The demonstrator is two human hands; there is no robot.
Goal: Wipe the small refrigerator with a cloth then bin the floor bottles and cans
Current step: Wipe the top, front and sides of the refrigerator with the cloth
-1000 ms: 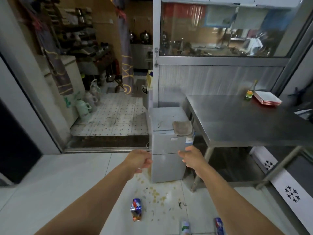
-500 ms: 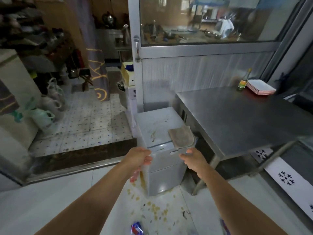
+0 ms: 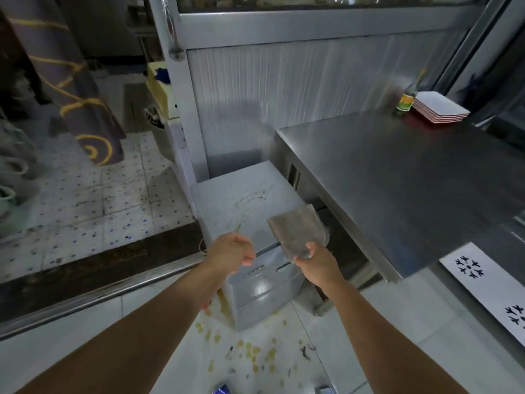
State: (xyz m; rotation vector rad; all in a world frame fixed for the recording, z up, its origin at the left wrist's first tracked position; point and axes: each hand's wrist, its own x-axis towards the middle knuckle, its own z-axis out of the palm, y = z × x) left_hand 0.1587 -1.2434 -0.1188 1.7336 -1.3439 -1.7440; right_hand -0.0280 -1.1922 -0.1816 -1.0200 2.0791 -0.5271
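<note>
A small grey refrigerator stands on the floor between a metal door frame and a steel table, its top streaked with marks. A folded grey-brown cloth lies on the top's right front corner. My right hand pinches the cloth's near edge. Over the fridge's front left edge hovers my left hand, fingers loosely curled and holding nothing. At the bottom edge of the view a blue can and a second can barely show on the floor.
A steel table juts out at the right, carrying a bottle and stacked white plates. Yellowish spill spots litter the white tiles in front of the fridge. A raised threshold leads left into a tiled kitchen.
I have stepped closer to the fridge and both hands have reached forward. My right hand has taken hold of the cloth's edge. The floor cans have slid almost out of view.
</note>
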